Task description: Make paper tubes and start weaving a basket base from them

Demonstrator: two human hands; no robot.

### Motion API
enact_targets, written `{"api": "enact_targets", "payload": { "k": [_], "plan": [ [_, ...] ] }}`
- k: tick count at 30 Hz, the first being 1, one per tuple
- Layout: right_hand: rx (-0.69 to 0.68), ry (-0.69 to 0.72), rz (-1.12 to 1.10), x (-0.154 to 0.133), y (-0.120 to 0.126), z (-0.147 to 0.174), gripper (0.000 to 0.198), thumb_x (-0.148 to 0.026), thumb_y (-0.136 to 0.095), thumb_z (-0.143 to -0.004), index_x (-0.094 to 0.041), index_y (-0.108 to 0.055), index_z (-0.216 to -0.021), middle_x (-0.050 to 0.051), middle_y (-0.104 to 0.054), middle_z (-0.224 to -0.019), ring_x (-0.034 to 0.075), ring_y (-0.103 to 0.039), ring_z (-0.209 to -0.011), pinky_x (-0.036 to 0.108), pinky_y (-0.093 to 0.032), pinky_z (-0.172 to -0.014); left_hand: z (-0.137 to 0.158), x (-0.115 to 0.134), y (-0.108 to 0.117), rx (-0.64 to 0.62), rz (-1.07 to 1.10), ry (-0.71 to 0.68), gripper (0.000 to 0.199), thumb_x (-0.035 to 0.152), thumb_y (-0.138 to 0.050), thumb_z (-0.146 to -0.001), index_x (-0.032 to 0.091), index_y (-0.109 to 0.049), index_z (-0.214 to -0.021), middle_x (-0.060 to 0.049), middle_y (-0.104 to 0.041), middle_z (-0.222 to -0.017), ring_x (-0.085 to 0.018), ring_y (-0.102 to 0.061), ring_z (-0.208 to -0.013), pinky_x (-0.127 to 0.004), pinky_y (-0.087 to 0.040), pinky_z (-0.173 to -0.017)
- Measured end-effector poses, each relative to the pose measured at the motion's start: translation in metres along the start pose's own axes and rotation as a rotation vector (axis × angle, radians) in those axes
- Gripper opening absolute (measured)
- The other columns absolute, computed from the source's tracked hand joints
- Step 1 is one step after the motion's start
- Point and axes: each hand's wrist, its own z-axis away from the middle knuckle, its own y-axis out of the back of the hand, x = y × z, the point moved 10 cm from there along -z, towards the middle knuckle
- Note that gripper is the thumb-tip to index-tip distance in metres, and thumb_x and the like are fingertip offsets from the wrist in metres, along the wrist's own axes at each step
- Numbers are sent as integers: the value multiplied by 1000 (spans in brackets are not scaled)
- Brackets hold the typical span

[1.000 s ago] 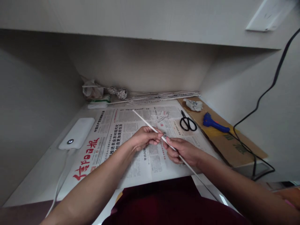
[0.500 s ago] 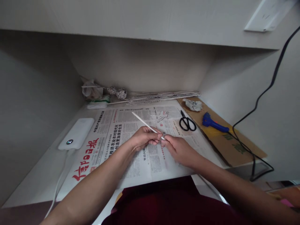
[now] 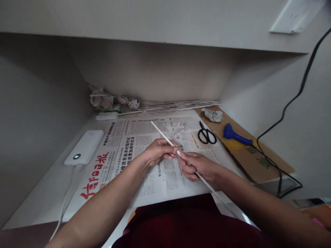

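Note:
A long, thin white stick (image 3: pixel 160 131), which looks like rolled paper, slants across the middle above the newspaper (image 3: pixel 144 129). My left hand (image 3: pixel 160 151) pinches it between thumb and fingers, its far end sticking out beyond them. Close beside, nearly touching, my right hand (image 3: pixel 200 167) grips the same stick with thumb and curled fingers. The stick's near part passes beneath the right hand and runs down toward the table's front edge. Small white strips (image 3: pixel 178 128) lie on the newspaper beyond the hands. Black-handled scissors (image 3: pixel 207 136) rest to their right.
A blue glue gun (image 3: pixel 236 135) with a black cord (image 3: pixel 284 113) lies on cardboard (image 3: pixel 254 168), near crumpled paper (image 3: pixel 213 115). Thin rolled sticks (image 3: pixel 181 106) are bundled at the back wall. A white power bank (image 3: pixel 84 147) with a cable sits left. A shelf overhangs.
My right hand has turned, so its curled fingers and the stick's lower length now show. The stick's far end has shifted slightly right. My left hand has barely moved.

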Motion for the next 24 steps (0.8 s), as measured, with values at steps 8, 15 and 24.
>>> {"api": "enact_targets", "payload": {
  "k": [8,15,24],
  "plan": [
    [397,318,768,-45,18,15,23,-38,-42,-94,-20,-53,-84,5,-62,-81,18,-55,-74,32,-39,-69,-1,-2,-1,9,-12,1,27,22,-80,-65,9,-69,-85,-2,-66,-65,-7,-60,-55,-16,-49,-52],
    [-21,32,-23,-2,-2,1,38,-54,-27,-96,-24,-41,-77,-9,-25,-48,10,-28,-38,24,-29,-41,2,1,-8,-39,-6,-2,23,21,-80,-66,8,-68,-81,-3,-67,-65,-6,-61,-56,-15,-49,-52],
    [318,228,363,-27,23,11,34,-50,-48,-91,-20,-52,-76,0,-51,-65,12,-45,-59,25,-37,-54,0,0,-1,3,-21,-9,25,21,-81,-65,8,-69,-83,-4,-67,-67,-8,-62,-57,-17,-51,-53]
  ]
}}
